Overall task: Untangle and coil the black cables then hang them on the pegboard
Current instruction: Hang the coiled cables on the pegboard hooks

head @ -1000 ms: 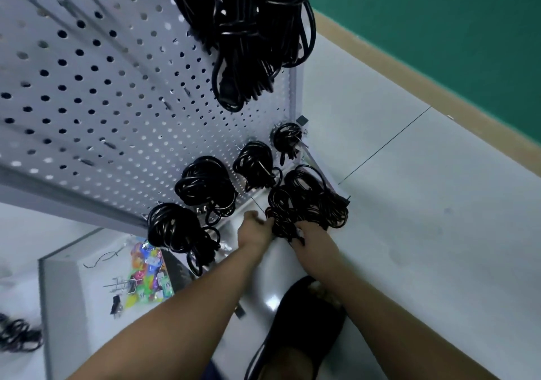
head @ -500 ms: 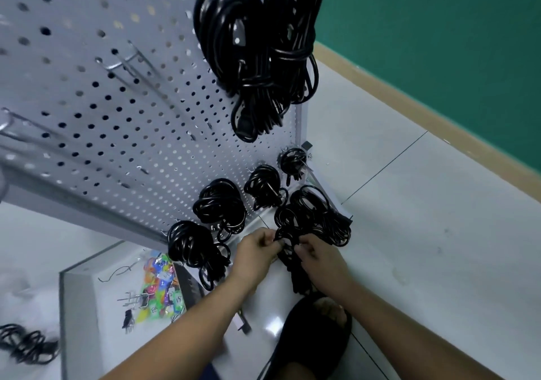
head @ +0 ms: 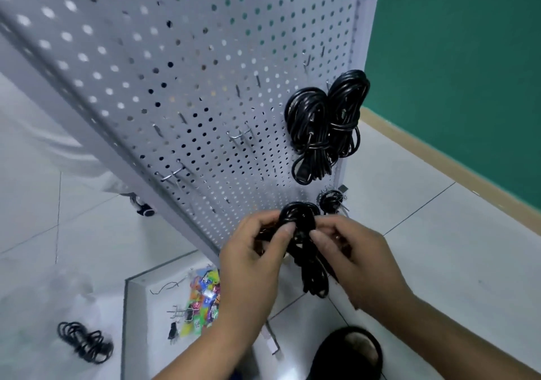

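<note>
Head view. The left hand (head: 251, 265) and the right hand (head: 361, 262) both grasp one coiled black cable (head: 298, 221), held in the air just in front of the lower part of the pegboard (head: 205, 87). The fingers (head: 263, 223) of each hand are curled round the bundle, thumbs pressed on its front. The cable's tail hangs down between the wrists. Two large coils (head: 325, 125) hang at the board's right edge, with a small coil (head: 332, 201) just above the hands. Empty hooks (head: 175, 172) stand further left. One loose cable (head: 85, 341) lies on the floor, well apart. Judgement: coiling of this piece looks about finished and hanging is the step in hand. Whether the wrap is tied off I cannot tell, as the hands cover it. The next move calls for keeping the turns pinched while slipping a loop over a free hook.
</note>
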The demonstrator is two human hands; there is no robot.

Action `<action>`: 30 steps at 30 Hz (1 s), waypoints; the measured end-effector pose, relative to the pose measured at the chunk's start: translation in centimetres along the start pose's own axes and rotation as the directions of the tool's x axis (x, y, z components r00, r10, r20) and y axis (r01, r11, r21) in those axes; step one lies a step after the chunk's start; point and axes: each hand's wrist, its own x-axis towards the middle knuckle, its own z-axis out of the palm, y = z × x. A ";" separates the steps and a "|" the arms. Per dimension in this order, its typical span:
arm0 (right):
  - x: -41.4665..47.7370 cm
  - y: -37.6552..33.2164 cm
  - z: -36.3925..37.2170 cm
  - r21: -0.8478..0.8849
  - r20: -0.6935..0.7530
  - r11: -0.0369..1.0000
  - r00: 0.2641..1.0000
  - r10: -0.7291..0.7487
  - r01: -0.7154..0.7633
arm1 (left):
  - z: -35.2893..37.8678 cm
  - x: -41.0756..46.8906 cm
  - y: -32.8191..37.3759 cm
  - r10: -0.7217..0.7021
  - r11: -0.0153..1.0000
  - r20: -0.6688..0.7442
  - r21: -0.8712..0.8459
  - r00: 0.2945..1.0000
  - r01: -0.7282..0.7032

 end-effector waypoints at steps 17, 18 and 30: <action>8.7 -6.3 2.8 -0.071 -0.222 0.968 0.943 -0.250 0.240 | 0.4 6.8 5.4 0.207 0.964 -0.391 -0.076 0.897 -0.255; 9.3 -6.1 3.1 -0.067 -0.216 0.970 0.946 -0.241 0.232 | 0.4 7.2 5.2 0.189 0.963 -0.411 -0.102 0.892 -0.251; 8.7 -3.7 3.8 -0.036 -0.158 0.989 0.976 -0.150 0.146 | -0.4 6.0 1.9 0.290 0.956 -0.359 0.146 0.887 -0.253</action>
